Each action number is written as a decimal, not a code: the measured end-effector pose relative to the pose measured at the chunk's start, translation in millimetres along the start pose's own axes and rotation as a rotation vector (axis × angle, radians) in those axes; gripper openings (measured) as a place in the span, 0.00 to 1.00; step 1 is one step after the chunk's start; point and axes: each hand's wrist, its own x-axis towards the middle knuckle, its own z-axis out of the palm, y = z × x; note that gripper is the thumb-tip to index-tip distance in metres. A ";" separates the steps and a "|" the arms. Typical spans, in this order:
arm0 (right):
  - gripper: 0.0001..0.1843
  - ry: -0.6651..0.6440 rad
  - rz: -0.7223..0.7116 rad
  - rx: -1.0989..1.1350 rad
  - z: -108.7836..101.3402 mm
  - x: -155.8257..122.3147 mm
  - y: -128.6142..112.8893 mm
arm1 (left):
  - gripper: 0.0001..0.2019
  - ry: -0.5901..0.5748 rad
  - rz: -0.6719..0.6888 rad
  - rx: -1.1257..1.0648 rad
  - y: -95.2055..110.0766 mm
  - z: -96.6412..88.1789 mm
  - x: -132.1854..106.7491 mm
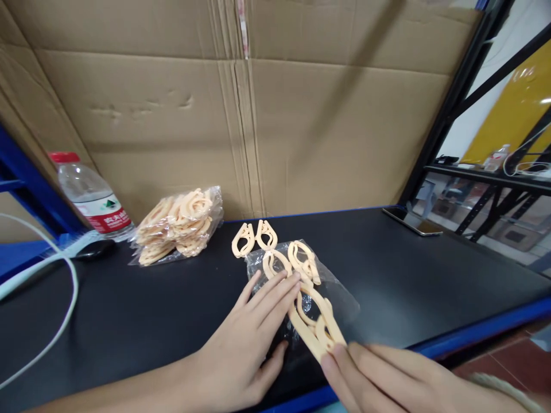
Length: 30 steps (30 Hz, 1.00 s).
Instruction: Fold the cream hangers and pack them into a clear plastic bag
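My right hand (pixel 379 373) pinches the near end of a cream plastic folding hanger (pixel 307 330), folded up and tilted toward me. My left hand (pixel 253 327) lies with its fingers stretched out over a clear plastic bag (pixel 340 292), its fingertips at the hanger's far end. Under and beyond those fingertips is another folded hanger (pixel 275 261), partly hidden. To its right, one more folded hanger (pixel 305 261) is at the bag. I cannot tell whether these two are inside the bag or on it. Just behind, two loose pieces, a left one (pixel 243 241) and a right one (pixel 267 235), lie side by side.
A clear bag packed with cream hangers (pixel 176 223) sits at the back left. Beside it stand a red-capped water bottle (pixel 92 198) and a black mouse (pixel 97 250). A white cable (pixel 71 304) curves at left. A phone (pixel 411 222) lies at the back right, before a cardboard wall (pixel 344 126).
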 end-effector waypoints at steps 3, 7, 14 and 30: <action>0.14 0.041 -0.173 -0.087 24.3 36.1 9.6 | 0.43 -0.014 0.030 -0.003 -1.4 -0.7 -1.2; 0.13 0.090 -0.115 -0.120 56.0 62.5 11.0 | 0.44 -0.041 0.003 -0.006 -3.5 -0.3 -3.4; 0.15 -0.003 0.012 -0.176 86.6 63.7 4.1 | 0.45 0.014 -0.019 -0.039 -4.0 2.5 -3.9; 0.16 -0.026 0.056 0.150 102.9 109.3 149.3 | 0.44 -0.009 0.006 -0.018 -2.2 -1.7 -1.7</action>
